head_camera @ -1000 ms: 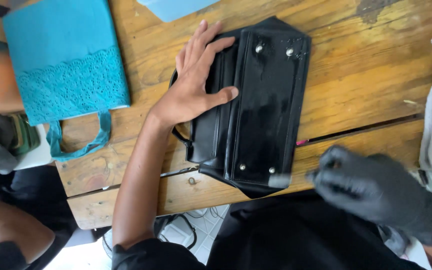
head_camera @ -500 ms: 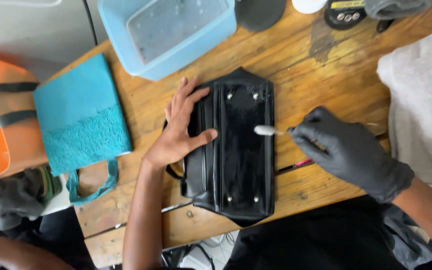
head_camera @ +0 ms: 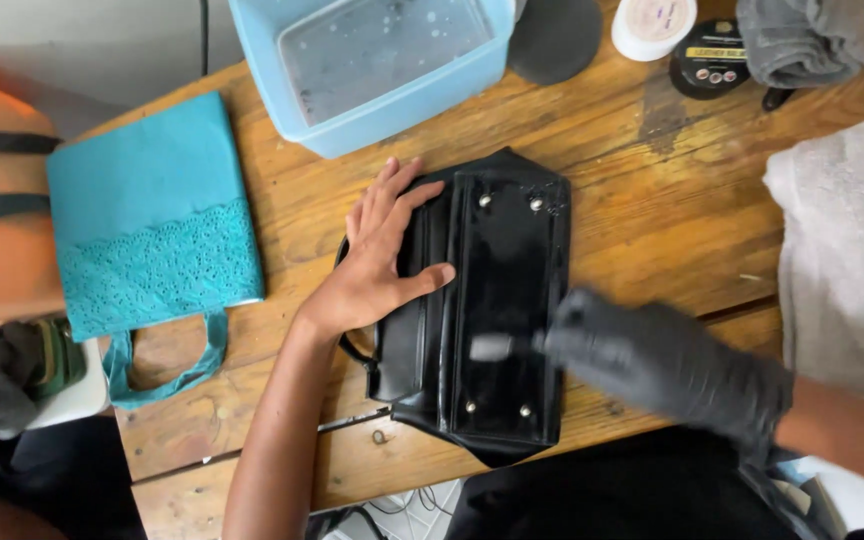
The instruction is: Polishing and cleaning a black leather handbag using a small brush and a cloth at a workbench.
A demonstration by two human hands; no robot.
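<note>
Right grip: the right hand, in a black glove, is closed around a small light-tipped applicator; the picture is blurred here, so I cannot tell if it is a brush or a swab.
Left grip: the left hand is bare, flat and spread wide, pressing on the side of the black handbag. It holds nothing.
Bag: it lies near the front edge of the counter, with its glossy base and small metal studs turned up.
Step in hand: I judge that the base is being cleaned or treated, the tip touching its lower middle.
Next move: it calls for steady pressure from the flat hand, so the bag does not slide.
Surface: worn wooden planks with stains.
Around: a teal bag to the left, a blue plastic tub behind, a small round tin, and a grey towel to the right.
</note>
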